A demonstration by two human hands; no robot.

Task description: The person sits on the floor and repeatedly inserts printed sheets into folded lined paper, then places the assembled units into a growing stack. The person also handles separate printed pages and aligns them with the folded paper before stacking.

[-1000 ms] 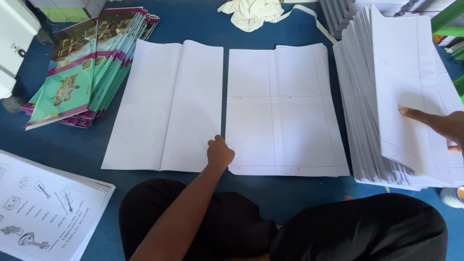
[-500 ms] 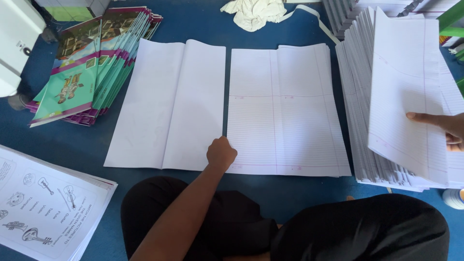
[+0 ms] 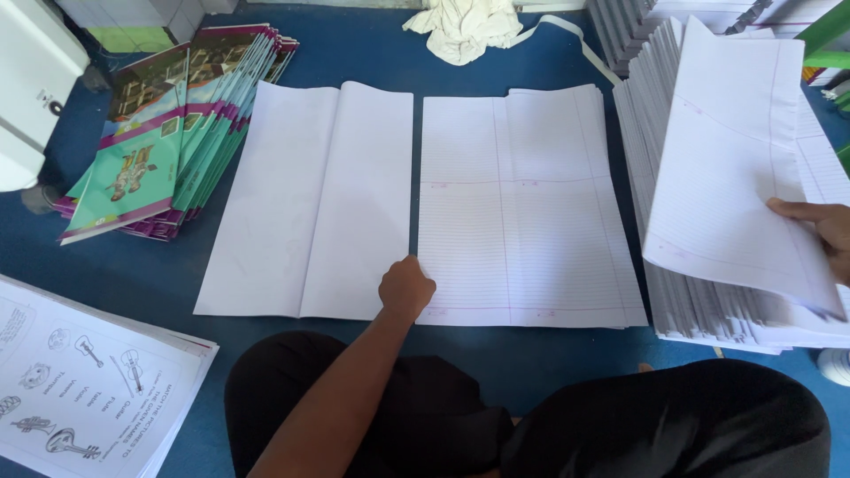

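A blue surface (image 3: 531,62) carries everything within arm's reach of a seated person, whose dark-clad knees fill the foreground. At far right a tall stack of ruled sheets (image 3: 708,305) sits fanned at its edge, which appears to leave single leaves easy to peel off. Two flat piles lie side by side in the middle, just apart: a plain folded pile (image 3: 310,199) on the left and a ruled pile (image 3: 527,204) on the right, edges squared. Colourful booklet covers (image 3: 155,133) are splayed at upper left; printed sheets with instrument drawings (image 3: 75,389) lie at lower left. The right hand (image 3: 819,235) pinches one ruled sheet (image 3: 726,186), lifted and curling clear of the stack. The left hand (image 3: 405,288), its grip closed into a loose fist and holding nothing, presses the ruled pile's near corner, apparently steadying it.
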